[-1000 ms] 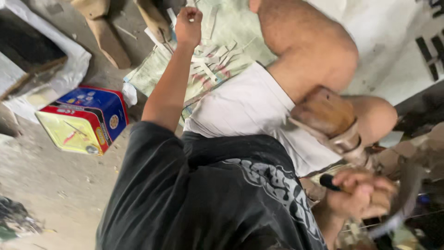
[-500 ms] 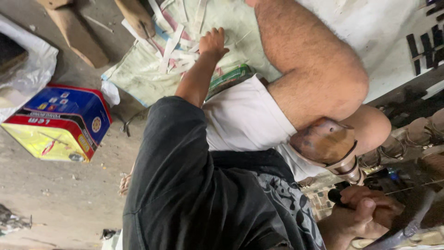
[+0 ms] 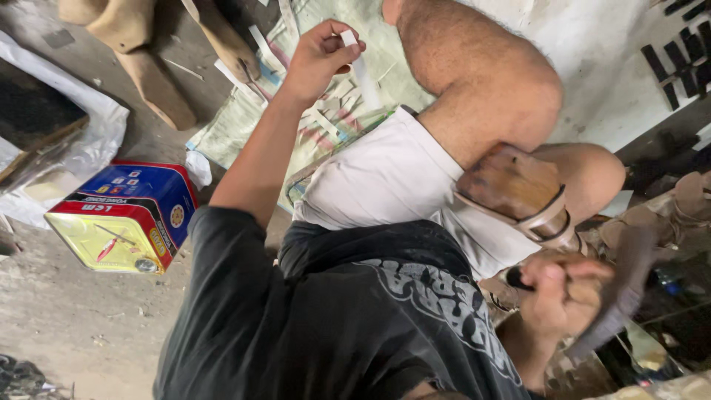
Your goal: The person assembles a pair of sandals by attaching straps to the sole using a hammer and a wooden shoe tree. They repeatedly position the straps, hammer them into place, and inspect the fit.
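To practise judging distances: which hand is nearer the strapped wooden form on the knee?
Right. The right hand, gripping a dark-handled tool, is beside the wooden form; the left hand is raised away, pinching a white strip.

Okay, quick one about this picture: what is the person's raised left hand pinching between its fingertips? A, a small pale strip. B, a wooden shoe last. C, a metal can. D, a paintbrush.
A: the left hand is lifted above the printed sack on the floor with a small pale strip pinched at its fingertips, while the colourful metal can sits apart on the floor and the wooden lasts lie untouched.
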